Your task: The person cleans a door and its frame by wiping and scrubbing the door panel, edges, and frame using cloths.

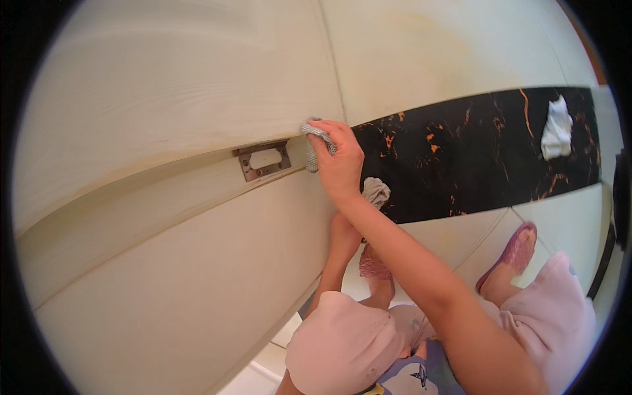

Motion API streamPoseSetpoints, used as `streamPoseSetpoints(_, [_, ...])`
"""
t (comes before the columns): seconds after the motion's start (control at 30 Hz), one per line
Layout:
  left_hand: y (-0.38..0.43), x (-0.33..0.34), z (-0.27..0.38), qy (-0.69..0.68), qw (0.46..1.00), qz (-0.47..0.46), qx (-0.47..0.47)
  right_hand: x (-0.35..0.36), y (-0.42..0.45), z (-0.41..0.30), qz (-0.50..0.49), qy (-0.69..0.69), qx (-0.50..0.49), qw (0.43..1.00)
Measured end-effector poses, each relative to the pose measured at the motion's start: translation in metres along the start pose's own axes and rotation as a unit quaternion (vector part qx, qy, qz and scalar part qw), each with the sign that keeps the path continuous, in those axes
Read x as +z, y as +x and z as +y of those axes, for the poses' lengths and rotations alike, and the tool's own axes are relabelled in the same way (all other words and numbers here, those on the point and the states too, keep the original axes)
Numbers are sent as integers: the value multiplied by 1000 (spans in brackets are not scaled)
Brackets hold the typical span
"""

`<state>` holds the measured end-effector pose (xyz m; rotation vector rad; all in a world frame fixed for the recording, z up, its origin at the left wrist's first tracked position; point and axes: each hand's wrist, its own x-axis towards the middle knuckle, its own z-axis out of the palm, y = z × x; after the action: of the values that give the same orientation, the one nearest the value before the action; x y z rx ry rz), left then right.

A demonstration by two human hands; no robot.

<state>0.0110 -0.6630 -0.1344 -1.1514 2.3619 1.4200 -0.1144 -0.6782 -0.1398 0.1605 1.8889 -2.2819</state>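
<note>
My right hand grips a folded grey knitted cloth. It presses the cloth against the narrow gap between the white door and the white frame panel, near the lower end. In that gap a metal hinge shows, to the left of the cloth. My left hand is lower, beside the door and partly covered by my right forearm. A crumpled beige-grey cloth sticks out above its fingers, which are mostly hidden.
A black marble threshold strip with orange veins crosses the floor. A crumpled white tissue or cloth lies at its right end. Pale floor tiles adjoin it. My feet wear pink slippers. Brownish stains mark the frame panel's edge.
</note>
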Motion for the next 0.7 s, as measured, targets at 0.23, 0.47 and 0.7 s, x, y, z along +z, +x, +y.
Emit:
streamPoseSetpoints(0.23, [-14,-10,50,47,992,100,-57,-7,16,63,22,-167,169,971])
streamPoseSetpoints(0.47, [-30,-22,130,347,921,165,-60,-19,0,5,-6,0,189,982])
streamPoseSetpoints(0.7, [6,-11,131,345,917,197,-17,-25,29,25,-90,-60,6,994])
